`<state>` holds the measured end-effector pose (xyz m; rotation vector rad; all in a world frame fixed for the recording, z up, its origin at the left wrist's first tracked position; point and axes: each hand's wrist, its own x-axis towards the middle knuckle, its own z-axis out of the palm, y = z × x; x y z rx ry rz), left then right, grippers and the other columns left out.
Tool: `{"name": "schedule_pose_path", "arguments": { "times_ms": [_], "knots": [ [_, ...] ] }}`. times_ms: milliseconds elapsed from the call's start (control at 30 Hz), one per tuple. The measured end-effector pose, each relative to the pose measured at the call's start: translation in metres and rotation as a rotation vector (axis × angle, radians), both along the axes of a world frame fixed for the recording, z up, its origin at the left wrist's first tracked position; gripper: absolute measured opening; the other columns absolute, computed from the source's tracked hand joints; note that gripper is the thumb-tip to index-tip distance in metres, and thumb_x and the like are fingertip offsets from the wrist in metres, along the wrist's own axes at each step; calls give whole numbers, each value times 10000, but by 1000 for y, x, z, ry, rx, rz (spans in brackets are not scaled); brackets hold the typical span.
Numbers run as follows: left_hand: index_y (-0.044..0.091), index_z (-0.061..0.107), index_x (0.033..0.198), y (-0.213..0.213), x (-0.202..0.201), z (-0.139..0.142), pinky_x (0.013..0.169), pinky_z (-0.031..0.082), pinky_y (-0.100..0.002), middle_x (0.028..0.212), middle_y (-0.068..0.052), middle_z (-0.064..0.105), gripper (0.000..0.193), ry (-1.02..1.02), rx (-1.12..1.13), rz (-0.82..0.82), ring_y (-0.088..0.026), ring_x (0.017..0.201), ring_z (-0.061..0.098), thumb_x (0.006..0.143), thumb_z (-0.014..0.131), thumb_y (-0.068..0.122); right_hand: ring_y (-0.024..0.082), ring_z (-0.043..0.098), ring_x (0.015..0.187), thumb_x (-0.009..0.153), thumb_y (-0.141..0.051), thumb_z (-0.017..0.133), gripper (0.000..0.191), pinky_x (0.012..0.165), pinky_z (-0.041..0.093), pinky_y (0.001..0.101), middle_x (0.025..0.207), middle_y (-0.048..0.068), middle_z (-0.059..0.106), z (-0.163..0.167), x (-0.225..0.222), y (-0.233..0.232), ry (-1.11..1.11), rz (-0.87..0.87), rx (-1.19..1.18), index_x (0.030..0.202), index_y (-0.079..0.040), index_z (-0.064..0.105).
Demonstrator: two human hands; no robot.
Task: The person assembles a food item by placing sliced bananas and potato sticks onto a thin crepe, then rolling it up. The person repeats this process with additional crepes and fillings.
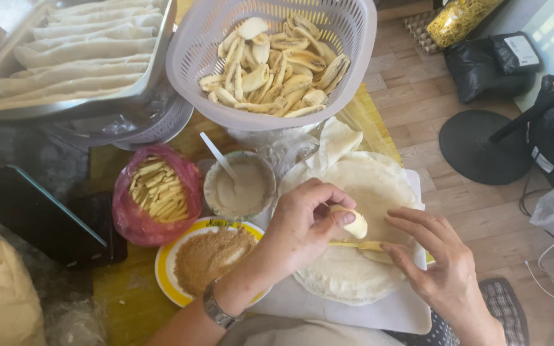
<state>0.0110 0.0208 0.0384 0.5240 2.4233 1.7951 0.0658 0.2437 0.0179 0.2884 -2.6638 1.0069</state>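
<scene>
My left hand pinches a pale banana slice just above a round thin wrapper that lies on a white board. My right hand rests its fingertips on the wrapper, touching a yellowish strip laid across it. A wristwatch is on my left wrist.
A lilac basket of banana slices stands at the back, a metal tray of rolled wrappers to its left. A bowl of white paste with a spoon, a pink bag of yellow sticks and a plate of brown crumbs sit nearby.
</scene>
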Motion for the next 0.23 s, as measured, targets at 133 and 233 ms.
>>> {"name": "schedule_pose_path", "arguments": {
  "times_ms": [133, 233],
  "knots": [
    [1, 715, 1040, 0, 10, -34, 684, 609, -238, 1031, -73, 675, 159, -152, 153, 20, -139, 793, 743, 916, 742, 97, 228, 725, 1068, 685, -128, 841, 497, 889, 573, 339, 1196, 83, 729, -1, 5, -5, -68, 104, -108, 1166, -82, 723],
    [23, 704, 1052, 5, 16, -59, 712, 639, -261, 1114, -95, 651, 155, -242, 225, 75, -178, 822, 765, 919, 733, 97, 222, 730, 1071, 685, -125, 848, 511, 900, 576, 333, 1164, 84, 743, -9, 6, -9, -88, 139, -127, 1177, -92, 716]
  ]
}}
